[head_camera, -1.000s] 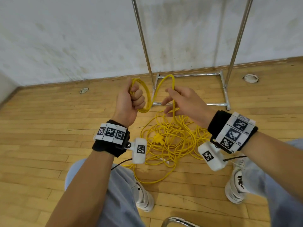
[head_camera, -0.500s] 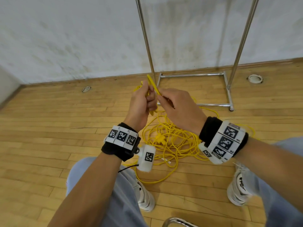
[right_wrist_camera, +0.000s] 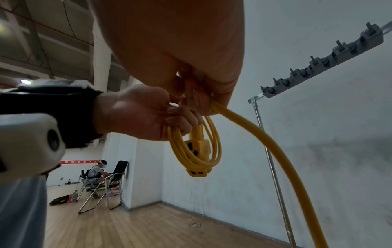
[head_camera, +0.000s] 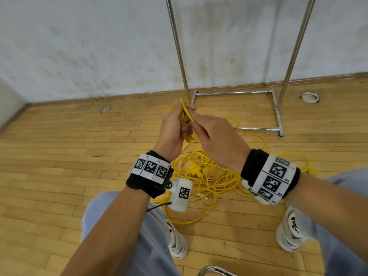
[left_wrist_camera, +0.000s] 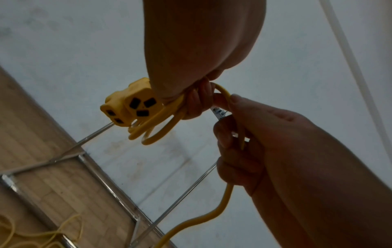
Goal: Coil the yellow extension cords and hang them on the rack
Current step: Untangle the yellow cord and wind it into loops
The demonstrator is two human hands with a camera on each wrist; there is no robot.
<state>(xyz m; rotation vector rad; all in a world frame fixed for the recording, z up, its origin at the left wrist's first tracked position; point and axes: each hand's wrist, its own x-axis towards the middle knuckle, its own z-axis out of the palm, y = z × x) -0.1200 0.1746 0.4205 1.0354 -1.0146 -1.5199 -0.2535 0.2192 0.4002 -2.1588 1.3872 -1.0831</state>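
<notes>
Yellow cord coil (right_wrist_camera: 195, 147) gripped by left hand (head_camera: 172, 132); right hand (head_camera: 217, 140) fingers pinch cord strand (left_wrist_camera: 222, 203).

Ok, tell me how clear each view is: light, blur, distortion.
Head view: evenly lit, sharp, rack poles bowed by the wide lens. Left wrist view: dim, hands backlit against the wall, socket sharp. Right wrist view: right hand near, large and soft, coil crisp, lamp glare at left.
</notes>
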